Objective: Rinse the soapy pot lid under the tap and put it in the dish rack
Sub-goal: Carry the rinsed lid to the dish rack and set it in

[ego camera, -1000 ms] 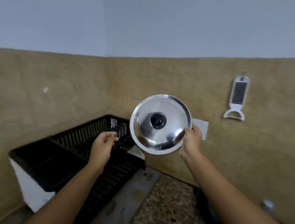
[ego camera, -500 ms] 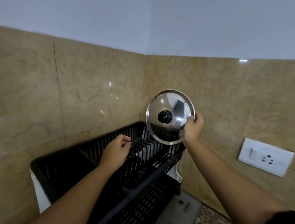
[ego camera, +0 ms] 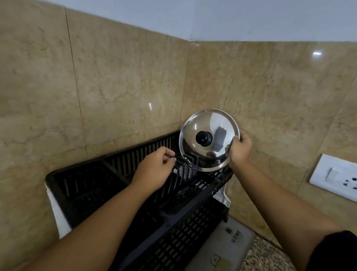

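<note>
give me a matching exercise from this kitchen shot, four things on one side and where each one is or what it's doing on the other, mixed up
Things:
1. pot lid
2. left hand
3. dish rack
4. wall socket

Places or states:
A. black, standing in the corner against the tiled walls
B. white, set in the tiles at the far right
C. held upright by its rim in the right hand, lower edge at the rack's far end
D. loosely curled, at the tips of the rack's upright prongs

Pairs: 1-C, 2-D, 3-A, 4-B
</note>
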A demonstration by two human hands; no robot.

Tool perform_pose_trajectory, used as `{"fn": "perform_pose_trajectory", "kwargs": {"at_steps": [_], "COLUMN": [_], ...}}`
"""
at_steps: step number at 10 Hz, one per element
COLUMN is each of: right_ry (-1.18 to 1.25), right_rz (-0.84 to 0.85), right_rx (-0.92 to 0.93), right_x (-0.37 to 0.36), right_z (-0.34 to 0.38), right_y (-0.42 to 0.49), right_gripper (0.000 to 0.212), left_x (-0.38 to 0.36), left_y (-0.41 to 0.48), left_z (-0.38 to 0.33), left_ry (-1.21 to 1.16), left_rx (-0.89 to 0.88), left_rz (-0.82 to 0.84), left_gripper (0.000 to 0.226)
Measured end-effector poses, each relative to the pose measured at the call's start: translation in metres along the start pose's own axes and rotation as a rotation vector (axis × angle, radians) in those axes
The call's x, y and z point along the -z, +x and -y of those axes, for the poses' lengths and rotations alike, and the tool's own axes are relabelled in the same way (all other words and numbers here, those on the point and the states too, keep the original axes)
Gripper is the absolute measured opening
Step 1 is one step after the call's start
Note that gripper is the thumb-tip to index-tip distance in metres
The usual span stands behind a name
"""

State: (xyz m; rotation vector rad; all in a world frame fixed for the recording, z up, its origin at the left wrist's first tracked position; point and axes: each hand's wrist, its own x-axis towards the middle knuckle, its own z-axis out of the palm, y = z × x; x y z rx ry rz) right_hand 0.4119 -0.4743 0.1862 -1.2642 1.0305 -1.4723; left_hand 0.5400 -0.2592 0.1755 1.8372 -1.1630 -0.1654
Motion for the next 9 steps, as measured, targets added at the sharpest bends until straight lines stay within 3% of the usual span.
{"fn": "perform_pose_trajectory", "kwargs": {"at_steps": [5, 6, 7, 9], "right_ry": [0.165, 0.186, 0.294, 0.434], "right_rz": [0.100, 0.053, 0.113, 0.189], "right_rx": [-0.270, -0.313, -0.396, -0.442], "right_x": [0.030, 0.053, 0.087, 0.183], "right_z": [0.012, 0.025, 0.047, 0.097], "right_y": [-0.016, -0.032, -0.057, -0.099], "right_gripper": [0.023, 0.023, 0.023, 0.016], "left_x": [0.005, 0.011, 0.010, -0.032], "left_y": [-0.003, -0.007, -0.024, -0.074], "left_z": [-0.001, -0.015, -0.043, -0.119], "left_ry": [-0.067, -0.113, -0.225, -0.441], "left_rx": [0.002, 0.000, -0.023, -0.060], "left_rz": [-0.034, -0.097, -0.138, -0.020], "left_gripper": [0.013, 0.012, 0.009, 0.018]}}
